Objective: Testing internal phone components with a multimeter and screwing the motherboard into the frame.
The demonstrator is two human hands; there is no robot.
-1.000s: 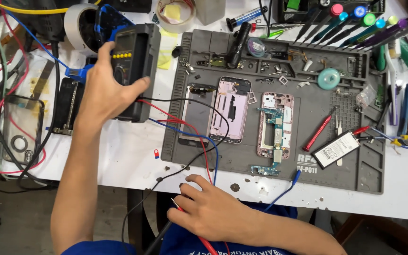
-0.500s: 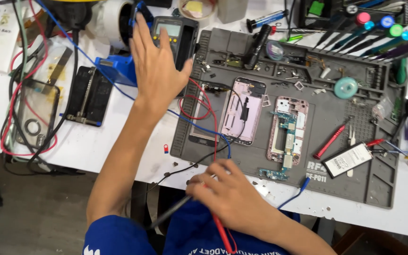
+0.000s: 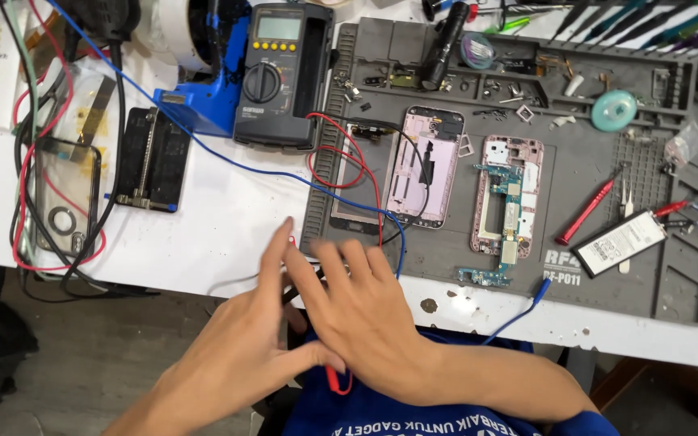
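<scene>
Red and black probe leads [image 3: 339, 165] are the things nearest the hands: they loop out of the dark grey meter [image 3: 278, 77] standing at the back of the white worktop [image 3: 220, 234], cross the left edge of the grey repair mat [image 3: 607, 274], and run down toward the front edge, where both hands meet. A blue wire [image 3: 203, 144] slants across the worktop from the upper left and curves down beside them.

At the far left lie a clear phone case [image 3: 62, 198] ringed with tangled cables and a black phone holder [image 3: 153, 159], both well apart from the hands.

Left hand [image 3: 240, 343] comes up from the bottom left, forearm angled inward, fingers straight and held close together, tips just reaching the worktop's front edge. Right hand [image 3: 361, 311] lies partly over it, forearm coming in from the lower right, palm down, fingers spread loosely over the mat's near left corner. A red probe tip [image 3: 339, 379] pokes out below, between the two hands; which hand grips it, and how tightly, I cannot tell, since the fingers are blurred and overlap.

Further right on the mat lie a pink phone back [image 3: 427, 165] and a pink phone frame with circuit board [image 3: 508, 198], then a red screwdriver [image 3: 587, 211] and a flat battery [image 3: 621, 242], all well apart from the hands. The mat's top edge and the tools there are cut off.
</scene>
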